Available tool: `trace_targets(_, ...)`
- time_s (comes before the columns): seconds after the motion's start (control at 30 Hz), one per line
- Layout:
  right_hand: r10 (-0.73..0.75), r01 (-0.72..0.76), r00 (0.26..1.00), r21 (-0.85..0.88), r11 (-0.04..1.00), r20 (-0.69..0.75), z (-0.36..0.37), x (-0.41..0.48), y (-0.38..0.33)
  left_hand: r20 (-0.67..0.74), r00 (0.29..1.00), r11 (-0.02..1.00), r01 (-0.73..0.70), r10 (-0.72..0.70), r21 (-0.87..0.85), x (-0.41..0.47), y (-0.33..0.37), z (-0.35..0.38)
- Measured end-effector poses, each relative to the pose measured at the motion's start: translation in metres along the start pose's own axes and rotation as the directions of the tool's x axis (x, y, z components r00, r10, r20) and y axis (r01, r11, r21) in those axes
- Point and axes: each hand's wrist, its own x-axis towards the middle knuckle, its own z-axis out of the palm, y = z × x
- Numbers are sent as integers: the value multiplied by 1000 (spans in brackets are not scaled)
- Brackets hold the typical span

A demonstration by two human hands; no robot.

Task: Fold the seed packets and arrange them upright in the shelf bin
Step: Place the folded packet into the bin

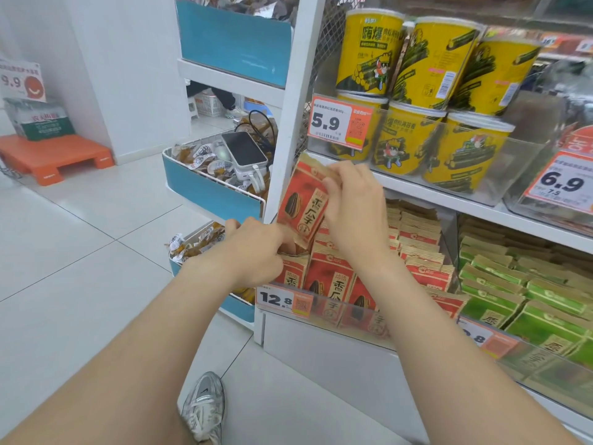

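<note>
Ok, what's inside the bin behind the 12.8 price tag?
Red seed packets stand upright in rows. The left hand and right hand, holding one raised packet, cover the left rear of the bin, so that part is hidden.

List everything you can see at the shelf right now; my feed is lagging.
red seed packets: many, red, upright in the shelf bin.
raised seed packet: one, red and kraft, above the bin's left end.
green packets: many, green, right of the red ones.
yellow tubs: six visible, yellow, upper shelf.
price tags: several, orange and white, shelf edges.
power bank: one, white, wire basket at left.
left hand: grips the raised packet's lower end.
right hand: pinches its top.
</note>
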Motion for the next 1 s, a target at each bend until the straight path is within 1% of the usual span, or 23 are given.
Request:
trace_targets(0.07,-19,23,994,35,999,-109,-12,-1,3,-77,997,1000,12,-10,16,-1,3,-1)
trace_targets(0.1,-27,34,988,41,999,-149,-20,-3,4,-145,989,1000,14,-10,24,-2,5,-2)
trace_targets(0.17,-43,52,978,37,998,-202,-36,-7,5,-318,948,1000,-8,-1,-25,-4,13,-3)
trace_targets(0.2,-53,62,975,33,998,-217,-44,-10,6,-407,913,994,-41,-2,-98,-4,19,-4)
trace_targets(0.27,-65,76,970,36,996,-233,-58,-17,6,-562,827,949,-171,-8,-266,-4,32,-4)
trace_targets(0.3,-70,83,968,46,995,-241,-65,-20,4,-624,782,914,-256,4,-315,-5,41,-4)
trace_targets(0.37,-77,100,963,78,992,-260,-77,-27,-1,-700,712,839,-405,41,-363,-6,59,-4)
trace_targets(0.4,-63,96,962,112,989,-267,-81,-29,-4,-714,698,801,-457,56,-385,-7,68,-5)
trace_targets(0.43,-23,71,962,165,984,-273,-84,-31,-6,-717,694,765,-494,61,-413,-8,77,-5)
trace_targets(0.5,149,-53,952,338,940,-266,-89,-36,-13,-708,706,702,-520,33,-486,-11,90,-3)
trace_targets(0.53,252,-126,939,448,885,-234,-92,-38,-16,-692,722,678,-508,-3,-532,-12,96,-2)
trace_targets(0.57,340,-190,923,555,810,-180,-95,-40,-17,-665,745,651,-482,-49,-587,-13,101,0)
trace_targets(0.6,399,-237,910,644,728,-116,-99,-42,-18,-625,774,612,-448,-98,-652,-14,106,2)
trace_targets(0.63,424,-266,904,701,662,-58,-102,-44,-17,-575,806,564,-413,-139,-715,-14,112,4)
trace_targets(0.73,454,-367,884,768,524,113,-105,-50,-11,-413,888,392,-313,-203,-865,-18,129,9)
trace_targets(0.8,467,-452,852,784,426,238,-106,-54,-5,-306,925,277,-240,-226,-931,-21,140,12)
trace_targets(0.83,461,-481,841,781,397,283,-108,-56,-1,-260,939,223,-210,-226,-952,-22,144,14)
trace_targets(0.9,434,-499,840,776,386,324,-112,-59,6,-187,957,121,-163,-221,-979,-24,152,16)
trace_targets(0.97,401,-486,857,767,419,323,-117,-61,9,-150,966,34,-146,-208,-989,-24,154,16)
trace_targets(1.0,385,-480,865,755,447,321,-118,-61,11,-143,970,7,-144,-197,-990,-23,154,17)
